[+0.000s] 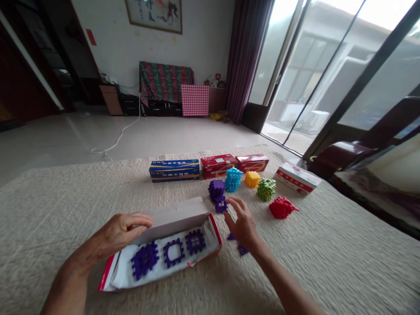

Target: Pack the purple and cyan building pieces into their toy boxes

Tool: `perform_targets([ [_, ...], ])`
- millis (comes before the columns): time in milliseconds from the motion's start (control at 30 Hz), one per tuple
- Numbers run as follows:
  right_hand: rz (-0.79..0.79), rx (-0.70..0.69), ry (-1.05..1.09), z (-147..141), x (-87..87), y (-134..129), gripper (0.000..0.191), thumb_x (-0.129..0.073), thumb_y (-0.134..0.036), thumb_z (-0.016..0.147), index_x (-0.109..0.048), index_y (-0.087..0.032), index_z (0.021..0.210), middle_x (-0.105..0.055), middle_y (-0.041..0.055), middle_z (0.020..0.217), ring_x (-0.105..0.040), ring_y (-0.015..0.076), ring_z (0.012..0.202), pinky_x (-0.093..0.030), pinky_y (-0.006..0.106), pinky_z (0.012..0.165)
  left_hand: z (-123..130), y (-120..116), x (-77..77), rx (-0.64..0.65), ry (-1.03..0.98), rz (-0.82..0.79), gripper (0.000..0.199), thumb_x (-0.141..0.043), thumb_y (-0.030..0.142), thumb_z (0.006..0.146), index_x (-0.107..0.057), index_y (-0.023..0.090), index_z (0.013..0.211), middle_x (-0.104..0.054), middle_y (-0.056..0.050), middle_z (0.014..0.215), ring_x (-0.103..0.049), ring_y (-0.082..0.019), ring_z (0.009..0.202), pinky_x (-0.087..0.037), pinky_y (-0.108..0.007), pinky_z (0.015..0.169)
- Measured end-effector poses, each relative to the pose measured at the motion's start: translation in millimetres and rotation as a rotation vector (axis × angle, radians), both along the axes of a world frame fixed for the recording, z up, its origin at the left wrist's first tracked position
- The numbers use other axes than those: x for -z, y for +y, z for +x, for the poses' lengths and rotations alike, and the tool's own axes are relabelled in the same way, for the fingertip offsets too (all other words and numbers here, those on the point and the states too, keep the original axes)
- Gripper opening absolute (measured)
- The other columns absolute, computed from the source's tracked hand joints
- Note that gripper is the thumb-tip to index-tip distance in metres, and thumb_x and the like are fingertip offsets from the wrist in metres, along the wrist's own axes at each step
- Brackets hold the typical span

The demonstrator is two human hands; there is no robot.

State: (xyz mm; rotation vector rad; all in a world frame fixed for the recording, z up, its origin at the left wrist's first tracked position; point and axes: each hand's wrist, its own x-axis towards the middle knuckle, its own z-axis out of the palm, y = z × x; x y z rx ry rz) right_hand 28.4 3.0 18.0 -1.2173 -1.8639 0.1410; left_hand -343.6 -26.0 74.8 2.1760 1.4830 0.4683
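In front of me lies an open white and red box (205, 260) lined with white material. In it are several flat purple toothed pieces (144, 261), a purple frame piece with a large opening (180, 252) and a windowed purple piece (195, 241). My left hand (120, 232) rests against the left end of the raised box lid (177, 213), fingers stretched out. Beyond the box's right end, my right hand (242, 221) has thumb and index finger at the right edge of a small windowed purple piece (221, 204). That piece stands before a purple block stack (217, 189).
Behind stand a blue battery box (175, 170), two red boxes (218, 166) and a white-red box (298, 178). Blue (233, 180), yellow (252, 179), green (266, 189) and red (282, 208) toothed blocks sit to the right. Loose purple pieces (243, 250) lie under my right wrist.
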Motion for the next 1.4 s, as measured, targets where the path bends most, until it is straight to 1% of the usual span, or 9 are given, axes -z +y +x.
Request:
perform_targets([
  [67, -0.012, 0.023, -0.161, 5.6, 2.5, 17.1, 0.041, -0.058, -0.019, 0.077, -0.054, -0.021, 0.118, -0.057, 0.0112, 0.119, -0.054, 0.0265, 0.110, -0.045, 0.047, 0.093, -2.8, -0.2, 1.5, -0.015, 0.000, 0.017, 0.027, -0.051, 0.036, 0.083, -0.076, 0.027, 0.090, -0.072, -0.001, 0.107, -0.065, -0.019, 0.104, -0.049, -0.024, 0.092],
  [133, -0.024, 0.043, -0.272, 5.1, 6.8, 26.3, 0.048, -0.061, -0.021, 0.074, -0.052, -0.019, 0.121, -0.055, 0.0138, 0.123, -0.052, 0.0294, 0.113, -0.043, 0.049, 0.094, -3.9, -0.7, 1.7, -0.034, 0.003, 0.029, 0.027, -0.052, 0.036, 0.082, -0.076, 0.027, 0.090, -0.072, -0.001, 0.108, -0.065, -0.019, 0.104, -0.050, -0.024, 0.091],
  [267, -0.039, 0.106, -0.362, -2.9, 16.7, 28.6, 0.051, -0.064, -0.025, 0.073, -0.052, -0.017, 0.122, -0.055, 0.0154, 0.122, -0.052, 0.0317, 0.111, -0.043, 0.049, 0.091, -1.5, -1.4, 0.8, -0.062, 0.001, 0.038, 0.025, -0.054, 0.035, 0.080, -0.076, 0.028, 0.090, -0.073, 0.000, 0.106, -0.065, -0.019, 0.103, -0.050, -0.024, 0.091],
  [433, -0.043, 0.117, -0.377, -4.3, 23.3, 30.6, 0.049, -0.062, -0.025, 0.073, -0.053, -0.019, 0.121, -0.055, 0.0136, 0.120, -0.051, 0.0305, 0.108, -0.041, 0.047, 0.090, 0.9, -0.5, 2.2, -0.070, -0.003, 0.030, 0.026, -0.054, 0.035, 0.079, -0.076, 0.026, 0.089, -0.073, -0.002, 0.105, -0.066, -0.020, 0.101, -0.051, -0.025, 0.090],
  [600, -0.077, 0.121, -0.387, -3.2, 21.1, 34.0, 0.046, -0.061, -0.021, 0.072, -0.055, -0.018, 0.117, -0.056, 0.0131, 0.116, -0.052, 0.0292, 0.105, -0.041, 0.044, 0.089, -0.1, -0.7, 2.5, -0.074, 0.003, 0.016, 0.026, -0.054, 0.034, 0.078, -0.076, 0.026, 0.089, -0.073, -0.002, 0.106, -0.066, -0.020, 0.102, -0.050, -0.025, 0.091],
  [800, -0.051, 0.113, -0.381, -2.4, 19.4, 34.6, 0.041, -0.061, -0.022, 0.072, -0.055, -0.018, 0.112, -0.055, 0.0127, 0.114, -0.051, 0.0287, 0.105, -0.040, 0.043, 0.087, 4.3, -3.1, -3.1, -0.078, -0.026, -0.004, 0.026, -0.053, 0.035, 0.079, -0.076, 0.026, 0.089, -0.073, -0.001, 0.107, -0.065, -0.020, 0.102, -0.050, -0.026, 0.092],
  [933, -0.056, 0.098, -0.401, 0.5, 21.5, 36.3, 0.038, -0.060, -0.023, 0.073, -0.055, -0.019, 0.111, -0.057, 0.0113, 0.108, -0.052, 0.0277, 0.102, -0.040, 0.043, 0.086, 5.5, -3.4, -3.8, -0.083, -0.023, -0.003, 0.026, -0.053, 0.034, 0.079, -0.075, 0.026, 0.088, -0.072, 0.000, 0.106, -0.065, -0.019, 0.102, -0.048, -0.026, 0.093],
  [1133, -0.089, 0.101, -0.417, 2.2, 27.9, 39.9, 0.046, -0.060, -0.024, 0.073, -0.053, -0.017, 0.118, -0.055, 0.0113, 0.107, -0.054, 0.0271, 0.098, -0.044, 0.042, 0.085, 4.2, -4.1, -5.8, -0.033, -0.006, -0.001, 0.026, -0.050, 0.028, 0.081, -0.074, 0.025, 0.090, -0.072, 0.001, 0.106, -0.066, -0.016, 0.099, -0.048, -0.022, 0.091],
  [1400, -0.115, 0.059, -0.340, 10.1, 30.1, 46.3, 0.044, -0.061, -0.034, 0.075, -0.056, -0.018, 0.115, -0.053, 0.0121, 0.108, -0.057, 0.0267, 0.097, -0.049, 0.041, 0.083, 7.3, -9.4, -16.0, 0.019, -0.069, -0.027, 0.030, -0.047, 0.018, 0.079, -0.074, 0.023, 0.091, -0.071, 0.000, 0.105, -0.065, -0.016, 0.098, -0.047, -0.025, 0.089],
])
